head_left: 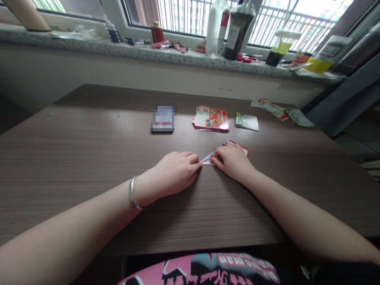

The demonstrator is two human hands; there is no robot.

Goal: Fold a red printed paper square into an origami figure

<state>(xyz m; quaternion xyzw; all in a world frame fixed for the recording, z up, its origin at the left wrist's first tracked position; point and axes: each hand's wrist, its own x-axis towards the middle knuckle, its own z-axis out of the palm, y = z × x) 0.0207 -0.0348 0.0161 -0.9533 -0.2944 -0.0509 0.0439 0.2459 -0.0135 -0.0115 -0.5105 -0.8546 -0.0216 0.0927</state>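
Paper (pixel 209 159) hides partly beneath the right hand (pixel 233 160).

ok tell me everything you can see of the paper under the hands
The paper looks thin, whitish with red or pink print and a red edge at the far right. It lies on the brown tabletop, apparently folded, narrowing to a point at the left. The left hand touches that tip; the right hand covers its middle, hiding any creases there.

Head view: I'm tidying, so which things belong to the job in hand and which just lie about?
In hand:
printed paper, touched by left hand and right hand
perhaps orange stack, smaller stack

Seemingly lying about:
loose leaflets
pixelated object
dark bottle
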